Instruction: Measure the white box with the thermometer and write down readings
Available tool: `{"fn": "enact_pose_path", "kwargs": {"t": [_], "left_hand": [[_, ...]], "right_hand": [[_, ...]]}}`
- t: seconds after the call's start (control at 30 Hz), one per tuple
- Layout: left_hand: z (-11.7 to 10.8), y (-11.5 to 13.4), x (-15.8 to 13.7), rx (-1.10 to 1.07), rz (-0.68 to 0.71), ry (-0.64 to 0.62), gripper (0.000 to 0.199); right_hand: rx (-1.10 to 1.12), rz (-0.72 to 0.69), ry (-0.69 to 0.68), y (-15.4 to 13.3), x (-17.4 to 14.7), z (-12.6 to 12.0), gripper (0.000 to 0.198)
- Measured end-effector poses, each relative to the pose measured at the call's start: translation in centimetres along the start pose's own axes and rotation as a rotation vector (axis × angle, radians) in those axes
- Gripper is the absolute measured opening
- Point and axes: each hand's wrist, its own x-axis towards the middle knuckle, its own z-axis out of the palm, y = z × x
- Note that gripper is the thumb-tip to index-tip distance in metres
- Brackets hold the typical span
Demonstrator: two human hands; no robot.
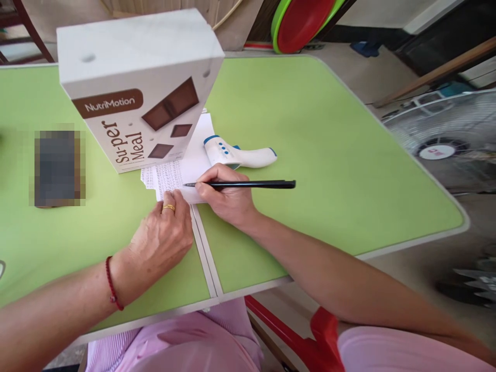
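Observation:
My right hand is closed around a black pen. The pen's tip meets a white sheet of paper filled with small handwritten lines. At the sheet's near edge my left hand is closed, its bent fingertips pressed on the paper. A gold ring and a red cord bracelet are on that hand and wrist. Just beyond my right hand, a white and blue infrared thermometer lies on a larger white paper. A tall white NutriMotion box stands upright behind the handwritten sheet, hiding part of the papers.
The green tabletop has a pale rim and a seam down its middle. A blurred-out dark rectangle lies at left. A floor fan is beyond the right edge. Green and red basins stand behind; a red stool is below.

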Motion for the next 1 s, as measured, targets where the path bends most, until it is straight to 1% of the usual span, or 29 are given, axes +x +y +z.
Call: {"fn": "enact_pose_path", "kwargs": {"t": [0.43,0.67,0.77,0.93,1.0], "left_hand": [[0.1,0.0,-0.1,-0.006,0.005,0.000,0.041],[0.0,0.0,-0.1,-0.007,0.007,-0.021,0.041],[-0.1,0.0,0.0,0.001,0.005,-0.031,0.041],[-0.1,0.1,-0.1,0.001,0.012,0.007,0.039],[0.0,0.1,-0.1,-0.002,0.012,0.022,0.038]], "right_hand": [[-0.008,0.009,-0.025,0.0,0.0,0.0,0.010],[-0.041,0.015,0.017,0.0,0.0,-0.4,0.009],[-0.091,-0.041,0.018,-0.1,0.2,-1.1,0.008],[-0.130,-0.266,-0.038,-0.8,0.6,-2.6,0.011],[-0.134,-0.283,-0.047,-1.0,0.5,-2.8,0.010]]}}
